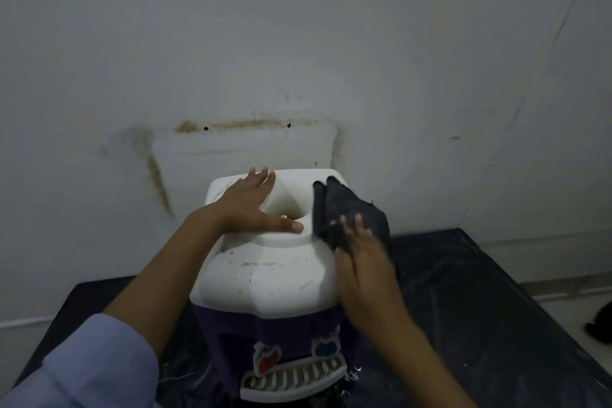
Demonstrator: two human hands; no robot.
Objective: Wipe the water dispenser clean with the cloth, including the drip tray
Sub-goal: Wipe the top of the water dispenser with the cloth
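A table-top water dispenser [265, 278] with a white top and a dark purple front stands in the middle of the view. Its top has a funnel-shaped bottle well. My left hand [251, 205] lies flat on the top's left side, fingers straight, thumb along the well's front rim. My right hand [361, 258] presses a dark grey cloth [347, 209] against the top's right side, fingers fairly straight. Low on the front are a red tap [266, 362] and a blue tap [326, 347]. Below them sits the white slotted drip tray [291, 381]. Specks mark the white top.
The dispenser stands on a table with a black cover [463, 308], close to a stained white wall [298, 60]. Pale floor shows at the right, with a dark object [601, 328] at the frame's edge.
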